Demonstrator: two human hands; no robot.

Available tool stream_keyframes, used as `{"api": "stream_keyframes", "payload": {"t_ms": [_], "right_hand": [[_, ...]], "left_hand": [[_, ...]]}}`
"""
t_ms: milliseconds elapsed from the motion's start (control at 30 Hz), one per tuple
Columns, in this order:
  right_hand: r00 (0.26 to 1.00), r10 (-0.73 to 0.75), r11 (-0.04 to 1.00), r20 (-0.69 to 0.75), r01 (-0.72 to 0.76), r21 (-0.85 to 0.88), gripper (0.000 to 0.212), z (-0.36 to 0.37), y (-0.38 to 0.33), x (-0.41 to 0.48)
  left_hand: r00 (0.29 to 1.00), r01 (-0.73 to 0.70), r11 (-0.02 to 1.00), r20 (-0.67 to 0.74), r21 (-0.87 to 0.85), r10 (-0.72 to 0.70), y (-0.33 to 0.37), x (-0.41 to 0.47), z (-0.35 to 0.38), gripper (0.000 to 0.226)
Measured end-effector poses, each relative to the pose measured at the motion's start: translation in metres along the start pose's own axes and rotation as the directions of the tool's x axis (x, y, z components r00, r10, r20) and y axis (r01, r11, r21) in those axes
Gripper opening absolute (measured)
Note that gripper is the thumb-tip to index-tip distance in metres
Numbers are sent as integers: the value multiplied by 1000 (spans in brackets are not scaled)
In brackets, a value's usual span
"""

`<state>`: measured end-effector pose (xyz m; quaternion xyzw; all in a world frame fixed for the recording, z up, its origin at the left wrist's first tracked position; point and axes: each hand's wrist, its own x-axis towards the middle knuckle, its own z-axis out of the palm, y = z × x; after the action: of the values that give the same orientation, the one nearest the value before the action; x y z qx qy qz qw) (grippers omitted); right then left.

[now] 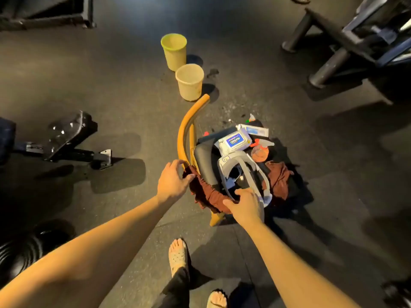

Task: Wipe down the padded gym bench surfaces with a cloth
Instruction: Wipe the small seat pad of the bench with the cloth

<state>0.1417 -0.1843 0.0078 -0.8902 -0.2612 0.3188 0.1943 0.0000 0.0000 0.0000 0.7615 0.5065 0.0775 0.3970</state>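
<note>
A dark brown cloth (205, 193) hangs over the near edge of a yellow-framed chair (188, 127) with a black padded seat (203, 161). My left hand (172, 181) pinches one end of the cloth by the chair's yellow backrest. My right hand (244, 206) grips the other end at the front of the seat. A second brown cloth (278, 177) lies on the seat's right side. A black padded gym bench (66, 135) stands on the floor to the left.
On the chair lie a grey headset (242, 172), a wipes pack (233, 142) and an orange spray bottle (260, 151). Two buckets (190, 82) (174, 51) stand behind it. A dark machine frame (347, 44) fills the upper right. My sandalled feet (178, 256) are below.
</note>
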Motion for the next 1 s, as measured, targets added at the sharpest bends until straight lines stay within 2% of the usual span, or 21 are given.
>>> {"api": "stream_keyframes", "payload": {"t_ms": [100,200,333,400,467,533,667,833,900,1000], "right_hand": [[999,14,999,-35,-15,-37,33,2,3,7],[998,42,992,-48,-47,-121,30,3,7,2],[992,-46,957,-120,10,-289,8,6,-1,0],[993,-33,958,-117,-3,-288,21,8,-4,4],[995,8,968,-101,-33,-250,21,7,-11,10],[993,24,983,-117,-45,-178,17,5,-21,19],[988,53,997,-148,-44,60,15,-6,-52,42],[984,-157,955,-80,172,240,8,-39,-120,67],[972,-234,891,-21,223,395,2,-63,-154,66],[928,-363,717,80,224,660,20,-89,-188,67]], "left_hand": [[1000,16,998,8,-69,-15,-1,13,-1,49],[999,32,998,23,-62,-31,-2,15,0,39],[984,163,984,79,-72,-157,1,23,4,16],[966,224,966,159,-127,-203,-1,29,3,12],[958,232,960,206,-157,-198,-5,35,-6,12],[959,232,939,219,-253,-178,-6,41,-20,14],[960,270,823,198,-500,-195,-4,49,-65,16],[969,246,710,158,-660,-190,-12,54,-122,15],[963,264,636,165,-725,-211,-17,51,-146,8],[957,280,526,188,-803,-222,-23,41,-181,20]]}}
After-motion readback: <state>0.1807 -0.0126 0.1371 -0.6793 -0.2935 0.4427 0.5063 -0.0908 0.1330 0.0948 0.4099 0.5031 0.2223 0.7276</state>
